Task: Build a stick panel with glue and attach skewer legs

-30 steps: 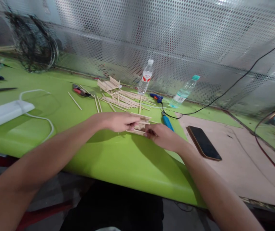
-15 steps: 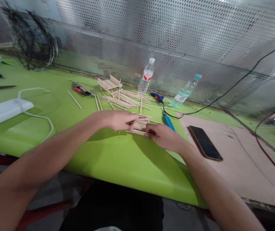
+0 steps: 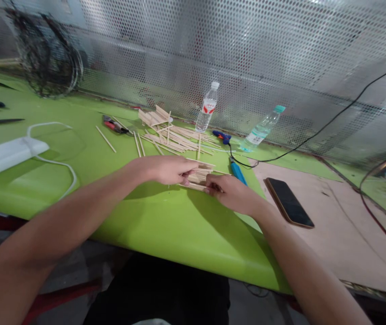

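Note:
My left hand is closed on the left end of a small assembly of wooden sticks, its thumb and fingers pinched together. At the assembly's right end, my right hand pinches it with curled fingers. The assembly is made of pale thin sticks laid side by side, resting on or just above the green table; both its ends are partly hidden by my hands. Just behind it lies a pile of loose wooden sticks. A second stick structure with upright sides stands at the back of the pile.
Behind the pile stands a clear water bottle; a greenish bottle leans to its right. A blue glue gun, a blue utility knife and a phone lie rightward. Pliers and a white power strip lie leftward.
The view has shifted very slightly. Both hands stay on the stick assembly in nearly the same place, with little visible movement.

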The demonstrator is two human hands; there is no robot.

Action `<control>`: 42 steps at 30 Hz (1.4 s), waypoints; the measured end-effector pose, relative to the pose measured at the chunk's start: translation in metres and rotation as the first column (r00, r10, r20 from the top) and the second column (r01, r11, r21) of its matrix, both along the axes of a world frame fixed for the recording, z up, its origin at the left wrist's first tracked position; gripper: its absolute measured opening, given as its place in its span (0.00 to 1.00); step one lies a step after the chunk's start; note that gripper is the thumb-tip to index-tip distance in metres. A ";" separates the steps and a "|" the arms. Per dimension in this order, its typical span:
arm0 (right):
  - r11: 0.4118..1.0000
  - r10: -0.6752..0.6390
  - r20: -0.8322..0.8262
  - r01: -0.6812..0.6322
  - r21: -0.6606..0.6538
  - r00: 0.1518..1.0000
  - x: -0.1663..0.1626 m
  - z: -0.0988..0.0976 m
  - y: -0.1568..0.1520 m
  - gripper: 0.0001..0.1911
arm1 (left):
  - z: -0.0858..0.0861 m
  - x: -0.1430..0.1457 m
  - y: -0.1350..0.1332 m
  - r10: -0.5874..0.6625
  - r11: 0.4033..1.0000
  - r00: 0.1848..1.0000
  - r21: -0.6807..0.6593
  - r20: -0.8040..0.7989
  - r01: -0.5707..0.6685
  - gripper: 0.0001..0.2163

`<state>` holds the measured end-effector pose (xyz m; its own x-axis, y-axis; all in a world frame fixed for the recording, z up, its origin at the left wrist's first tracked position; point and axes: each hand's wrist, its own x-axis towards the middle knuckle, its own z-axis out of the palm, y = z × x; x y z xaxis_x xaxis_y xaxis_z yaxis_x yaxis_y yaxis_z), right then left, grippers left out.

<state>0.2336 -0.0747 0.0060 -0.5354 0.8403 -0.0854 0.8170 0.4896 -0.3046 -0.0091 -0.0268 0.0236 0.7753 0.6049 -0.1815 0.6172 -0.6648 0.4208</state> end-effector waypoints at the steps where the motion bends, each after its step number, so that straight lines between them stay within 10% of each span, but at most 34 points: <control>1: 1.000 0.000 0.003 0.000 0.003 1.000 0.000 0.000 0.000 0.06 | 0.001 0.000 -0.001 -0.008 1.000 1.000 0.003 -0.001 0.008 0.03; 21: 1.000 -0.003 0.002 0.003 -0.009 1.000 -0.005 0.001 -0.002 0.07 | 0.005 -0.009 0.011 0.038 0.982 0.999 -0.186 -0.015 -0.041 0.05; 32: 0.999 0.015 -0.013 -0.016 -0.035 1.000 0.002 -0.001 -0.001 0.08 | -0.007 -0.036 0.033 0.273 0.958 0.928 -0.020 -0.253 -0.287 0.05; 42: 0.999 0.019 -0.006 -0.019 -0.027 1.000 0.001 -0.001 -0.002 0.09 | 0.000 -0.049 0.042 0.379 0.925 0.924 0.022 -0.040 -0.379 0.04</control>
